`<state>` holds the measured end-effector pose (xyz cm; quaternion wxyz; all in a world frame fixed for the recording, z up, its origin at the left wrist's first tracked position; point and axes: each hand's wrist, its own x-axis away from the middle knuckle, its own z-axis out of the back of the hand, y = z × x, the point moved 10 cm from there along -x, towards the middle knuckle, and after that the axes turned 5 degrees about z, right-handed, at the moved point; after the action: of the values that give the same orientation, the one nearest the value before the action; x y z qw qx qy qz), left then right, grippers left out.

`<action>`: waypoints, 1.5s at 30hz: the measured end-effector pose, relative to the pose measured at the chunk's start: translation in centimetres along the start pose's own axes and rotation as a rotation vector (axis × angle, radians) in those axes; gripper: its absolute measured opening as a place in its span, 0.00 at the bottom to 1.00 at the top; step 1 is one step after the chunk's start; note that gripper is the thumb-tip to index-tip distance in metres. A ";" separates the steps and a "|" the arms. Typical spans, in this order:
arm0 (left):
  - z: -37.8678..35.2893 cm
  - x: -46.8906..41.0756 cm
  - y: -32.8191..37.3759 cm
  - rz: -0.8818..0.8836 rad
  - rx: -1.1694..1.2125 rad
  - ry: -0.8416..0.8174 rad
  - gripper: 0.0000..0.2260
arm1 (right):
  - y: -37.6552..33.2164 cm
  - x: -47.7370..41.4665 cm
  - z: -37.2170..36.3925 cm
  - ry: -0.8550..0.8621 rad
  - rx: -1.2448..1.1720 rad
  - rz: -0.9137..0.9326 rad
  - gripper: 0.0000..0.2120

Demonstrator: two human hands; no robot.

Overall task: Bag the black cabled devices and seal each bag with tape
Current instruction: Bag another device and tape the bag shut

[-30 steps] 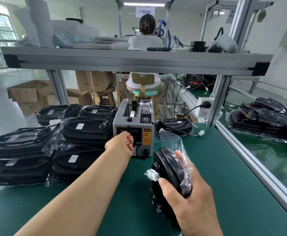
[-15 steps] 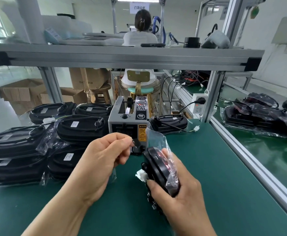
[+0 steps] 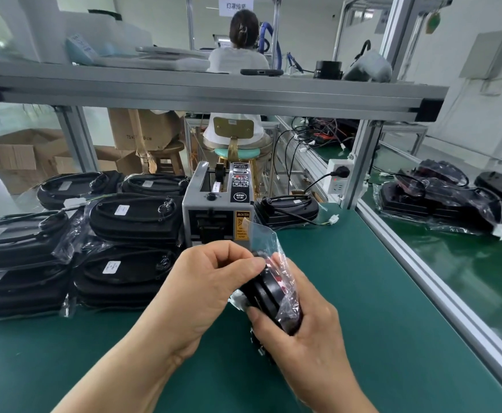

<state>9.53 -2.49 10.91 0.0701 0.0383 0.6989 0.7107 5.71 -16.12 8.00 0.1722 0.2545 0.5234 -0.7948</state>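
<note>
My left hand point(image 3: 214, 281), fingers curled, pinches the clear bag point(image 3: 263, 238) at the top of the black device point(image 3: 269, 293); I judge the slick film could slip that pinch and the flap spring open before sealing. Device held on edge above the green mat point(image 3: 363, 293), long axis running from me up toward the tape dispenser point(image 3: 214, 216), bag mouth likewise; my right hand point(image 3: 306, 332) clasps its lower half.

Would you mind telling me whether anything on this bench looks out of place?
Nothing looks damaged or spilled. Only one device beside the tape dispenser lies unbagged, its cable trailing across the green mat, unlike the bagged stack on the left.
</note>
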 end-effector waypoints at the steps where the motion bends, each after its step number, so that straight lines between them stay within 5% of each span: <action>1: 0.1 -0.1 -0.2 0.003 0.001 0.011 0.06 | 0.0 0.0 0.0 0.003 0.003 0.002 0.30; 30: 1.6 0.5 -0.8 -0.071 -0.185 0.309 0.10 | 0.1 -0.1 -0.2 -0.023 0.007 0.001 0.29; 45: 0.5 0.0 -2.8 0.051 0.155 0.258 0.08 | -0.4 0.0 -0.4 -0.001 -0.025 0.015 0.30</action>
<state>9.72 -1.92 8.12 -0.0417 -0.0304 0.7537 0.6552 5.63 -15.58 8.19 0.1817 0.2558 0.5310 -0.7871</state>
